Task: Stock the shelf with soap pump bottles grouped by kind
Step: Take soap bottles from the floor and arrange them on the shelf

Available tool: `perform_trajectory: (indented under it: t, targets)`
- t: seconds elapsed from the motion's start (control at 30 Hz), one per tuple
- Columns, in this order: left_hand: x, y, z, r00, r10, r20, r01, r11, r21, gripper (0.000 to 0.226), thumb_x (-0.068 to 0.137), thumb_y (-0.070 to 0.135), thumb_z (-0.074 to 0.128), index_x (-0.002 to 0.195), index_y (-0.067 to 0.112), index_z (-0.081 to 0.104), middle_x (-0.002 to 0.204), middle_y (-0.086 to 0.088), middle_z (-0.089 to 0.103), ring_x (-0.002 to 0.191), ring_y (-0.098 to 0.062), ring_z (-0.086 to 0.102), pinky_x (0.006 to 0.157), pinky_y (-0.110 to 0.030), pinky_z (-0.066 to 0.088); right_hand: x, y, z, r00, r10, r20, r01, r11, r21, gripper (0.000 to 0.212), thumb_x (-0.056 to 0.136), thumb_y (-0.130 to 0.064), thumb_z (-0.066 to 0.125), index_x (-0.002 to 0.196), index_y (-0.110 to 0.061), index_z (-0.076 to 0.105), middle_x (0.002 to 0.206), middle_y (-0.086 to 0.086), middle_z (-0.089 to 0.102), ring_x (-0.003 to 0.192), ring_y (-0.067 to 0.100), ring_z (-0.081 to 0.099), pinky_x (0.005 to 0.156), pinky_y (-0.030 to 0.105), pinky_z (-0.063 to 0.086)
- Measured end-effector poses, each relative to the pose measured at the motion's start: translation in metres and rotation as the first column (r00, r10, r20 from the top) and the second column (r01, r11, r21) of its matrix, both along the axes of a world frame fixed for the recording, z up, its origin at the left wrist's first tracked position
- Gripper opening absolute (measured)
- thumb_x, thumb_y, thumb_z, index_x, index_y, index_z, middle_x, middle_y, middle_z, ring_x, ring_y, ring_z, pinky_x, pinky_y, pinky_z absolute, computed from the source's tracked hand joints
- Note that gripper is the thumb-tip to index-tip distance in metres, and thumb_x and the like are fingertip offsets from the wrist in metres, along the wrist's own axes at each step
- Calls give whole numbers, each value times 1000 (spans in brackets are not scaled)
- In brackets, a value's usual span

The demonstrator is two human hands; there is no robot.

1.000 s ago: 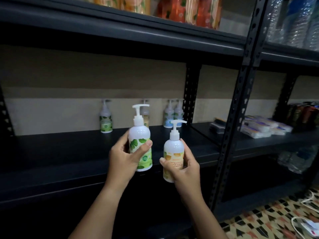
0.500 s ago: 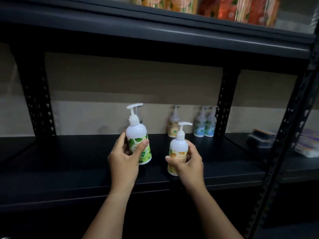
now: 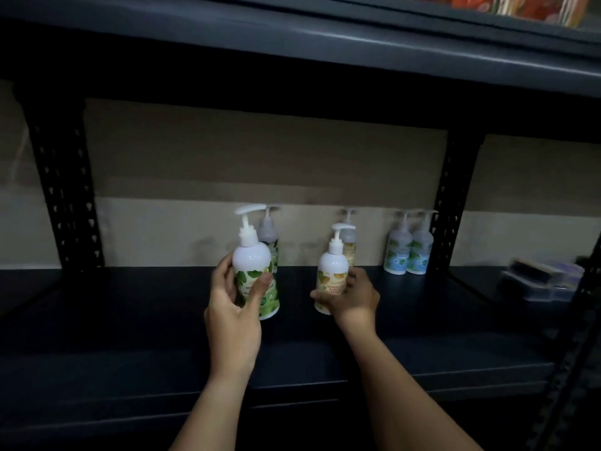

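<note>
My left hand (image 3: 232,307) grips a white pump bottle with a green leaf label (image 3: 253,265), upright over the black shelf board (image 3: 130,320). Directly behind it, at the back wall, stands a matching green-label bottle (image 3: 270,236). My right hand (image 3: 353,296) grips a smaller white pump bottle with an orange label (image 3: 332,271), also upright. A second orange-label bottle (image 3: 348,239) stands right behind that one. Two blue-label pump bottles (image 3: 408,252) stand side by side at the back right, next to the upright.
Black perforated uprights (image 3: 450,206) frame the bay, and another upright (image 3: 61,190) stands at the left. The shelf above (image 3: 325,37) hangs low overhead. Flat packets (image 3: 536,281) lie in the neighbouring bay on the right.
Both hands have reached deeper into the shelf with their bottles, each now in front of the matching bottle at the back. The view has shifted left and closer.
</note>
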State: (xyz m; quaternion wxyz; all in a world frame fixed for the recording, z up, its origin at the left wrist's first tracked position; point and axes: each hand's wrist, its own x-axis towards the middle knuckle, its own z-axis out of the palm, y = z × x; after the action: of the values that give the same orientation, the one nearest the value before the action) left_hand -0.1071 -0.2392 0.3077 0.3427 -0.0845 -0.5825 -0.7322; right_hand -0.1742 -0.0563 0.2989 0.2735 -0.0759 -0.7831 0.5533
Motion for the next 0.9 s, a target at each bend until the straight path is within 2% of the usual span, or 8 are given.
perform_trajectory:
  t: [0.07,0.2,0.4,0.6,0.7,0.9]
  targets:
    - [-10,0,-1,1000,-4,0,4,1000,11,54,88,18,77,137,26,56,122,25,68,118,6,63,97,-18,53,-20,0,-2,999,-39,-5,39,998,40,63,52,-19,100,97,-22,56,102,1,68,90,17,66,75,26,53]
    - [-25,-1,-4,1000,-5,-31,6,999,43,53,86,21,75,136,25,56,123,22,70,118,3,64,94,-16,54,-58,-2,-10,995,-96,-39,99,992,80,62,50,-21,100,98,-17,62,101,6,70,90,23,69,79,36,59]
    - [-35,-2,-9,996,44,-78,-35,993,112,54,84,25,73,135,22,56,129,15,68,121,-2,64,93,-15,53,-89,-4,-5,983,-176,44,165,970,178,71,60,-23,97,119,-9,61,120,15,58,102,33,63,85,37,52]
    - [-37,-1,-12,996,41,-81,-29,990,139,54,83,24,73,135,25,57,125,16,71,122,-3,65,92,-13,52,-106,-8,0,974,-207,88,185,961,207,71,58,-19,97,112,-4,53,117,19,60,105,36,62,86,45,55]
    - [-38,0,-11,997,37,-66,-27,989,143,54,82,25,73,133,31,57,122,25,70,120,0,64,89,-10,51,-111,-8,1,971,-206,120,179,962,204,69,62,-18,96,116,-2,55,119,19,57,106,37,61,86,42,54]
    - [-38,0,-10,997,48,-53,-39,986,161,56,80,26,74,133,30,58,122,25,71,118,1,66,90,-11,52,-118,-12,4,970,-205,133,174,962,211,66,63,-16,94,116,-5,57,116,18,62,104,37,63,86,42,56]
